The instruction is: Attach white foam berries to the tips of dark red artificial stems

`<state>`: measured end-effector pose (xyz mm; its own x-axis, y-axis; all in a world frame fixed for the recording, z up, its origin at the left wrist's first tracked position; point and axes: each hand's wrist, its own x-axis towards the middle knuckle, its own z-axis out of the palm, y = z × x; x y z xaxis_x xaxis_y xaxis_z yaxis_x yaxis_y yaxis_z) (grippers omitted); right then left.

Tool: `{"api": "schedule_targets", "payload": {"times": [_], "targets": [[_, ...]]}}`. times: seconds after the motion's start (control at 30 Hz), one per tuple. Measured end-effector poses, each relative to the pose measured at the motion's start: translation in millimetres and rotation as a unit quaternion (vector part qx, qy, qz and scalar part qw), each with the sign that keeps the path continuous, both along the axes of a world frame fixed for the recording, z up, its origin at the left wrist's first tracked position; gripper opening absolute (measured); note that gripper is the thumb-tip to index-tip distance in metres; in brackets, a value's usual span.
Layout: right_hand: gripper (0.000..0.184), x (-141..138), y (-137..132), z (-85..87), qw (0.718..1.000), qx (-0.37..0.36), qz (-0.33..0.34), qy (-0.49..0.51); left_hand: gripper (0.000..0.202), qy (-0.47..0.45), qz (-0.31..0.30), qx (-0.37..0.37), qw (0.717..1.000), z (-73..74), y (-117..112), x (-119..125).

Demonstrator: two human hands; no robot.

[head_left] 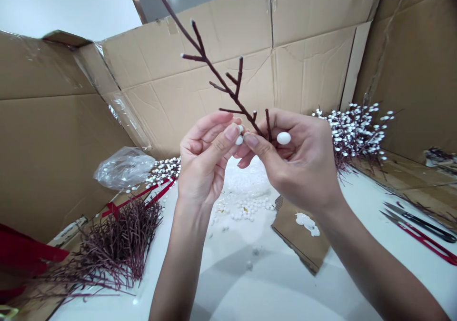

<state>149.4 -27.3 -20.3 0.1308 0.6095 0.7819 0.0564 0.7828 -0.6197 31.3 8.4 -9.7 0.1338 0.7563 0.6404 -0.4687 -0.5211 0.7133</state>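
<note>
My right hand [300,161] grips the lower stem of a dark red artificial twig [210,68] that rises up and to the left, with bare side shoots. One white oval bead [283,138] sits on a shoot beside my right palm. My left hand [205,161] pinches a small white bead [239,139] between thumb and forefinger, pressed against my right thumb tip at a twig tip.
Loose white beads [246,206] lie on the white table [264,283]. A pile of bare red twigs [114,245] lies at left, a plastic bag [123,168] behind it. Beaded branches [357,130] stand at right. A cardboard scrap with glue [303,237], snips [424,237] and cardboard walls [303,49] surround.
</note>
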Motion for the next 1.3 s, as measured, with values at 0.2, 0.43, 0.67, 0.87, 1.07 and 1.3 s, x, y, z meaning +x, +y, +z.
{"api": "schedule_targets", "payload": {"times": [0.2, 0.43, 0.67, 0.87, 1.07, 1.3], "targets": [[0.022, -0.2, -0.1, 1.3, 0.999, -0.013, 0.037, 0.023, 0.016, 0.009, -0.008, 0.018, 1.0, -0.2, 0.3, -2.2], [0.029, -0.2, 1.3, 3.3, 0.997, -0.029, 0.056, 0.045, 0.014, 0.024, 0.011, 0.026, 0.999, 0.3, -0.3, -3.3], [0.025, 0.5, 0.9, 6.0, 0.996, -0.038, 0.068, 0.048, 0.015, 0.018, 0.019, 0.028, 0.999, -0.9, 1.2, -2.2], [0.027, 0.1, -1.4, 6.6, 0.997, -0.038, 0.047, 0.049, 0.016, 0.01, 0.0, 0.044, 0.999, -2.2, 0.4, -1.9], [0.029, -2.3, -3.5, 5.8, 0.998, -0.029, 0.033, 0.048, 0.018, 0.014, 0.019, 0.042, 0.999, -2.1, -2.1, -2.0], [0.028, -3.9, -3.9, 4.1, 0.999, -0.019, 0.019, 0.042, 0.016, 0.022, 0.022, 0.052, 0.998, -2.5, -3.5, -1.8]]}}
